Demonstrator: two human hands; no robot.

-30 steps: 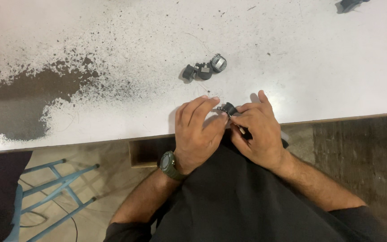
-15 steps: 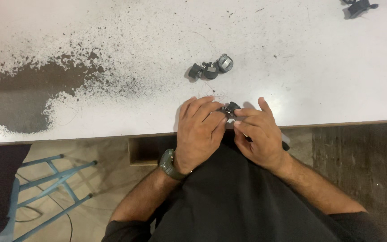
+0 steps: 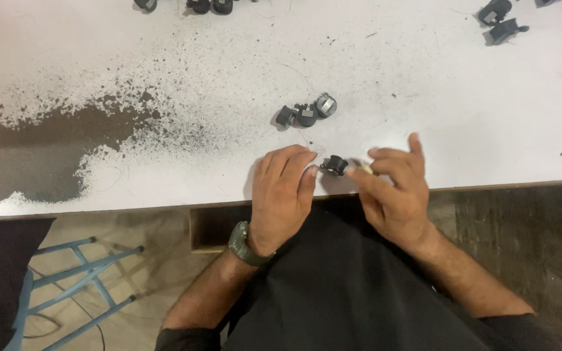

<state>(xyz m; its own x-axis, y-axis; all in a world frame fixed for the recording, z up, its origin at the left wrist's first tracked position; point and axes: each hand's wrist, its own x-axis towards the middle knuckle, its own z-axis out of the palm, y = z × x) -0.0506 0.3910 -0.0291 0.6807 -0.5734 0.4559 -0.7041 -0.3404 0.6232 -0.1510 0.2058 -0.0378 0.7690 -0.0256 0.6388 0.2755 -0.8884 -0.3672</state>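
So the person's got a small black part (image 3: 334, 165) pinched between both sets of fingertips, right at the near edge of the white table (image 3: 489, 117), probably so the wrists can hang off the edge while the fingers do the fiddly bit. The left hand (image 3: 281, 195) lies knuckles up, its fingers curled over so the tips press on the part's left side, kind of steadying it against the tabletop. The right hand (image 3: 395, 192) comes in from the other side, thumb and forefinger closed on something pale at the part's right end; can't tell what that bit is, too small. The other right fingers are fanned loose above it, out of the way. Just beyond the fingertips sits a little cluster of similar parts (image 3: 307, 112), close enough to grab. More dark pieces (image 3: 499, 19) lie well beyond the right hand's fingers, at the far edge. A watch (image 3: 245, 244) sits on the left wrist.
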